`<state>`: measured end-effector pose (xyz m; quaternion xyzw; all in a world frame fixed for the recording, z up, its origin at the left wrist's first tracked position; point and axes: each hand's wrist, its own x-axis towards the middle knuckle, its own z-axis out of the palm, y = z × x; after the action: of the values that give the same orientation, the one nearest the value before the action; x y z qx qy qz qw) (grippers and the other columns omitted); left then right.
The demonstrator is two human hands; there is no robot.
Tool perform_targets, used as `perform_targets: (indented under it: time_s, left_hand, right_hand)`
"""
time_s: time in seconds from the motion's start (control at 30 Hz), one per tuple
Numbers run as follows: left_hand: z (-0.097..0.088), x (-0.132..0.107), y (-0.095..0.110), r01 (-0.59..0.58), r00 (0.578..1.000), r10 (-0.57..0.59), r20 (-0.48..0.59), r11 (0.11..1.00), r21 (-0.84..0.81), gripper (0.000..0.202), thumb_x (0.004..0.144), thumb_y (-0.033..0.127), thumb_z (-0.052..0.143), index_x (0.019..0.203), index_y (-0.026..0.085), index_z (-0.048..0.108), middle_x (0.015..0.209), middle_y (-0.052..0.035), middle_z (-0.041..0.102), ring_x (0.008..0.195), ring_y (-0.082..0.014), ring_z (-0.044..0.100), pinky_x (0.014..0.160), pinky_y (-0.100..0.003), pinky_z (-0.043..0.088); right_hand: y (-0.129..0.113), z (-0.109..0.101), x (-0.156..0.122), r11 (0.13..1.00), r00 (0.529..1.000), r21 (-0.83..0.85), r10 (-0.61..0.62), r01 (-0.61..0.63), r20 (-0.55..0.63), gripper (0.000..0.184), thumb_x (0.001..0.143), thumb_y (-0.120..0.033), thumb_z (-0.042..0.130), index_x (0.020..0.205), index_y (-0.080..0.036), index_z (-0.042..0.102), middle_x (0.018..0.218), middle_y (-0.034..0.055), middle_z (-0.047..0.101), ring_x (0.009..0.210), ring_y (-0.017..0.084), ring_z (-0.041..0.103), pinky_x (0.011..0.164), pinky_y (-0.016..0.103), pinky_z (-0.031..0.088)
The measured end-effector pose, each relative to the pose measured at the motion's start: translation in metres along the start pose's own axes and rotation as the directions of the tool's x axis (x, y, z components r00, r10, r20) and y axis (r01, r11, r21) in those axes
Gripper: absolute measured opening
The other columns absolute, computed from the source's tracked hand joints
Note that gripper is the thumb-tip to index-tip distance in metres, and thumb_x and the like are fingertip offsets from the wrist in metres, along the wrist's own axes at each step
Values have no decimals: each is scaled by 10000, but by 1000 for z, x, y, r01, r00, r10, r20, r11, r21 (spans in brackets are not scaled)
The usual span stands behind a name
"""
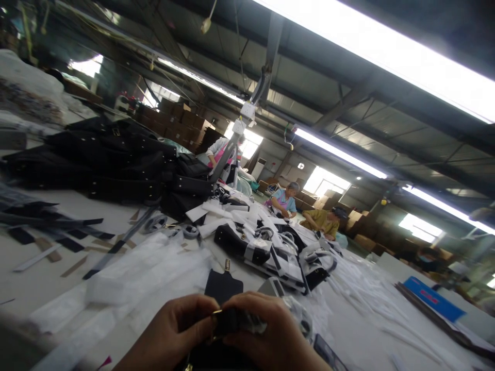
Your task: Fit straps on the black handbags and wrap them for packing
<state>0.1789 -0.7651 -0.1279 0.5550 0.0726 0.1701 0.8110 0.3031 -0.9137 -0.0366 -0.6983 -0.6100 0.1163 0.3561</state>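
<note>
Close to the table's near edge, my left hand pinches a gold-coloured metal fitting between thumb and fingers. Right beside it, my right hand is closed around a dark strap that meets the fitting. Clear wrapping seems to cover part of the strap, though blur hides the detail. Below the hands lies something black, mostly out of sight, with a small gold piece at its edge. Just beyond my fingers is a dark flat tab with a gold clasp on top.
Black bags are heaped at the left. Dark strips and white wrapping lie nearer. A pile of bag parts and white pieces fills the middle. Co-workers sit farther off. A blue box stands at the right.
</note>
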Motion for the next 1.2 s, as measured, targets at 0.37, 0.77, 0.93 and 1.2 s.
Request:
perform_targets:
  time_s: [0.37, 0.77, 0.93, 1.2]
  left_hand:
    - [7, -14, 11, -186, 975, 209, -69, 950, 249, 308, 768, 409, 783, 1026, 251, 730, 937, -28, 777, 893, -257, 714, 791, -281, 566]
    - [11, -7, 11, -126, 979, 140, -147, 987, 102, 298, 754, 428, 784, 947, 210, 719, 834, -29, 782, 874, -264, 733, 738, -278, 562]
    - [7, 1, 13, -9, 998, -1, -62, 987, -162, 316, 735, 436, 810, 909, 195, 701, 817, -16, 751, 738, -191, 675, 633, -247, 507]
    - [8, 3, 18, -99, 991, 97, -91, 995, -11, 438, 694, 535, 844, 917, 178, 724, 822, -31, 746, 809, -224, 673, 704, -278, 494]
  right_hand:
    - [1, 13, -2, 963, 961, -192, -222, 189, -166, 321, 831, -70, 568, 1116, -180, 668, 1047, 91, 736, 950, 209, 718, 845, 277, 576]
    - [-1, 2, 2, 935, 963, 294, 241, -197, -122, 309, 976, -434, 559, 1077, -168, 680, 891, 41, 724, 851, 194, 706, 766, 272, 561]
    - [-13, -3, 5, 897, 986, 409, 151, -167, 71, 288, 934, -391, 659, 1126, -181, 699, 1059, 53, 732, 1053, 229, 676, 966, 344, 507]
    - [-4, 4, 5, 875, 987, 457, 154, -158, 46, 277, 884, -307, 728, 1118, -163, 698, 1045, 71, 742, 1044, 247, 701, 955, 367, 534]
